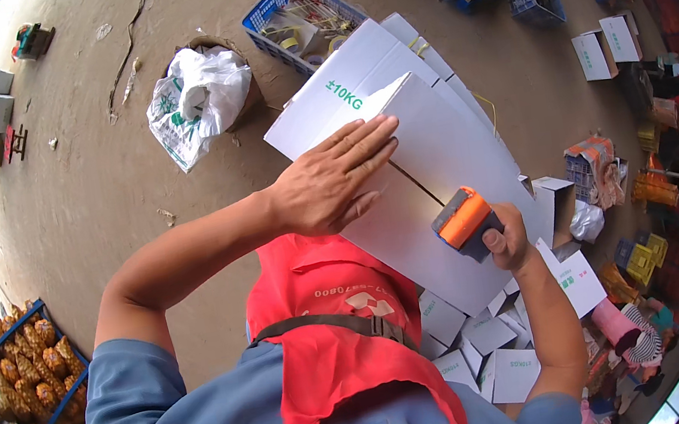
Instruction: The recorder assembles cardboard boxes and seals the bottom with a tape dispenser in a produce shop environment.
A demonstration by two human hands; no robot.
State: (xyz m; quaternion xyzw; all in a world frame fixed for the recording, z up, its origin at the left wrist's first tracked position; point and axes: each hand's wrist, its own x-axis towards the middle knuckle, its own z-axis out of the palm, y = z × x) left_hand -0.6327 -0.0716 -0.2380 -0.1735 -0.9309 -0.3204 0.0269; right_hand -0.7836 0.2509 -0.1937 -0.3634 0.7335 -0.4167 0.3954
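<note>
A white cardboard carton (pixel 486 265) with green print lies in front of me, a dark gap running between two of its flaps. My left hand (pixel 334 176) rests on its near left part, fingers stretched out and holding nothing. On the right, my right hand (pixel 510 238) grips an orange and black tape dispenser (pixel 466 220) at the end of the dark gap. The dispenser's far end is over the carton's top; whether tape touches the board I cannot tell. More white flat cartons (pixel 418 32) lie beneath and behind this one.
A blue crate (pixel 268 41) with tape rolls stands beyond the carton. To its left is a bin lined with a white bag (pixel 198 97). Many folded white boxes (pixel 487 334) pile up at near right. Sacks in a blue-framed rack (pixel 32 368) stand at left; people work at far right.
</note>
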